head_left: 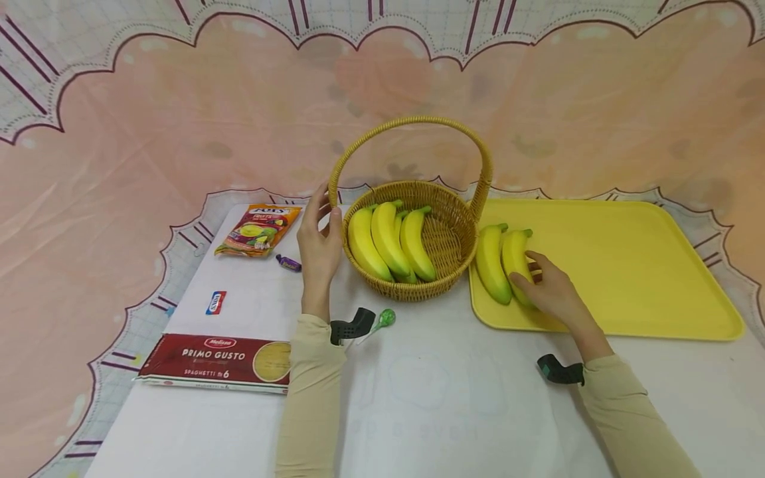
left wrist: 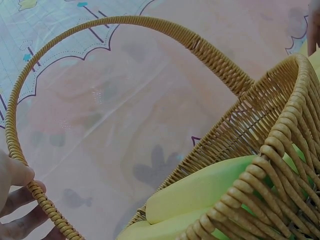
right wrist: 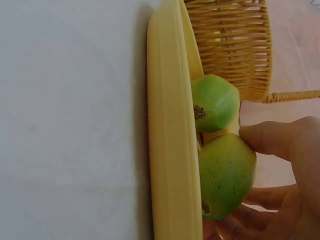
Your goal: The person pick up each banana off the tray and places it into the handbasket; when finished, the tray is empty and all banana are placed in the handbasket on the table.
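Note:
A wicker basket (head_left: 451, 232) with a tall arched handle (head_left: 412, 120) holds several yellow bananas (head_left: 387, 239). My left hand (head_left: 319, 249) is at the left foot of that handle; in the left wrist view its thumb and fingers (left wrist: 20, 174) grip the woven handle from both sides. Two more bananas lie side by side on the left end of a yellow tray (head_left: 621, 265). The right one of the pair (head_left: 515, 262) is held between the thumb and fingers of my right hand (head_left: 556, 292). Against its left side lies the other banana (head_left: 493, 265), green tip toward me.
Left of the basket lie an orange candy bag (head_left: 258, 230), a purple wrapped sweet (head_left: 289, 263) and a small red, white and blue packet (head_left: 216, 303). A red spaghetti pack (head_left: 218, 362) is partly behind my left sleeve. A green lollipop (head_left: 386, 318) sits in front of the basket.

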A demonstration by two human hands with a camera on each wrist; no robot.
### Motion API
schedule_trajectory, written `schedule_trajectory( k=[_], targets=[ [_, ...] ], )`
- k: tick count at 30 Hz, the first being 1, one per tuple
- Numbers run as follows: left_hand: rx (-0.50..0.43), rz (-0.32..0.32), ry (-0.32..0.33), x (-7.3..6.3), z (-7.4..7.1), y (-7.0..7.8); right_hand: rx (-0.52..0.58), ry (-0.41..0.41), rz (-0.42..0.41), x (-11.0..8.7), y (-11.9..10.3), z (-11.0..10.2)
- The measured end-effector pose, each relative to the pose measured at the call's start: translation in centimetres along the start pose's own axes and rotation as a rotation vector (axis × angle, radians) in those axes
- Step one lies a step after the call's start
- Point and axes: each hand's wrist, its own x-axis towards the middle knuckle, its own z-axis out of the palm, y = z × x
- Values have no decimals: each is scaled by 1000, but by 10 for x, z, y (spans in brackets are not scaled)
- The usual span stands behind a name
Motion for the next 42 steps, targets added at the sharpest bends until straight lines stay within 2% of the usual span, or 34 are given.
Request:
schedule_trajectory(
  k=[11, 18, 27, 34, 42],
  targets=[
    [-2, 15, 4, 2, -1, -1, 43, 55, -83, -28, -9, -2],
    [-10, -26, -12, -5, -5, 34, 49, 76, -187, -44, -20, 2],
    [-1, -16, -14, -5, -5, 37, 76, 75, -307, -58, -46, 8],
    [0, -13, -17, -6, -5, 36, 112, 68, -350, -51, -70, 14],
    [-13, -32, -22, -8, -4, 35, 134, 71, -363, -26, -107, 24]
  ],
)
